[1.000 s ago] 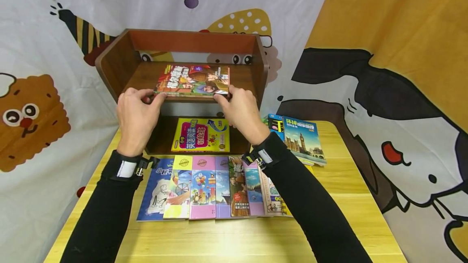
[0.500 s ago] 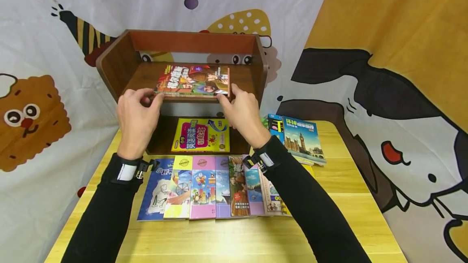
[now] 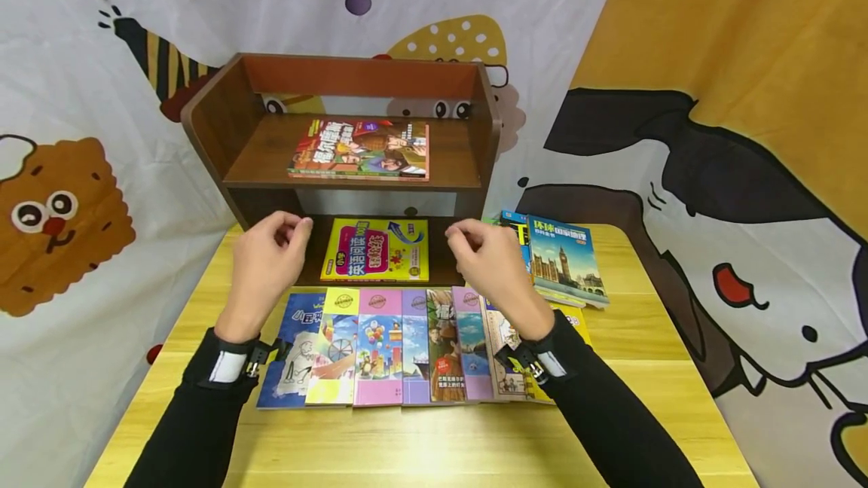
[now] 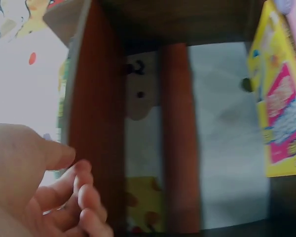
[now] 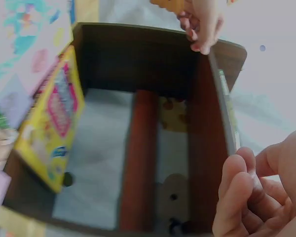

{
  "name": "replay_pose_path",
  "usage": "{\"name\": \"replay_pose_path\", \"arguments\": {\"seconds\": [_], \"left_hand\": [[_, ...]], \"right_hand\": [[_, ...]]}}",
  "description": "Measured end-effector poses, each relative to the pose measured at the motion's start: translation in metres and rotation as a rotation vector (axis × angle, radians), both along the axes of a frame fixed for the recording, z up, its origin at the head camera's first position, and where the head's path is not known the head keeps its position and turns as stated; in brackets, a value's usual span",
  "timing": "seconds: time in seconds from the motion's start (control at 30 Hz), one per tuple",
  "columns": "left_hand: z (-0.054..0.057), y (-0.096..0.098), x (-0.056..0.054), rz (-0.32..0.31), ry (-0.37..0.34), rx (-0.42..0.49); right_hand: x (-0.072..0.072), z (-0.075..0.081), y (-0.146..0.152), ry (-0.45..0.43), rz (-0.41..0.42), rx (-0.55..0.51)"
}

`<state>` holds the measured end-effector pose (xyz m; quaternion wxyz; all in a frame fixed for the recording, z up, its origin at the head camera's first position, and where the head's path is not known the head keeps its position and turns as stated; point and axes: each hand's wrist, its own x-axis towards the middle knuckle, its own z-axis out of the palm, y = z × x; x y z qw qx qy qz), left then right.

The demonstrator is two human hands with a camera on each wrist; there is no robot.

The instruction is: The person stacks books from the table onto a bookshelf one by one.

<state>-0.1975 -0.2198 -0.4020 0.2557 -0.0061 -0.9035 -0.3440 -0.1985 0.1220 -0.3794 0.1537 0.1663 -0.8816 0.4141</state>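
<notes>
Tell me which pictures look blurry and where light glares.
Head view: mostly sharp, with a bright glare patch on the pale yellow wooden table; left wrist view: soft, the lettering on the yellow-and-pink rectangular paper book smeared; right wrist view: soft and hazy, that book's lettering illegible, the dark brown wooden bookshelf fuzzy-edged.

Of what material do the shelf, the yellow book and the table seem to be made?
Shelf: probably wood or laminate board, low sheen; flat brown panels.
Yellow book: likely paper with card cover, finish unclear; printed lettering shows.
Table: likely wood or laminate, fairly glossy; grainy streaks, bright reflection.
</notes>
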Motion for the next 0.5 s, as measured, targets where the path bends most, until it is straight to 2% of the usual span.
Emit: {"name": "replay_pose_path", "arguments": {"seconds": [0.13, 0.27, 0.4, 0.5], "left_hand": [[-0.033, -0.001, 0.008, -0.053, -0.120, -0.016], [-0.065, -0.002, 0.017, -0.099, -0.247, -0.018], [-0.092, -0.009, 0.025, -0.124, -0.348, -0.038], [-0.107, -0.015, 0.031, -0.143, -0.425, -0.040]], "right_hand": [[0.011, -0.023, 0.026, -0.057, -0.033, 0.070], [0.013, -0.045, 0.057, -0.100, -0.087, 0.126], [0.009, -0.067, 0.095, -0.224, -0.153, 0.142], [0.002, -0.081, 0.127, -0.331, -0.246, 0.160]]}}
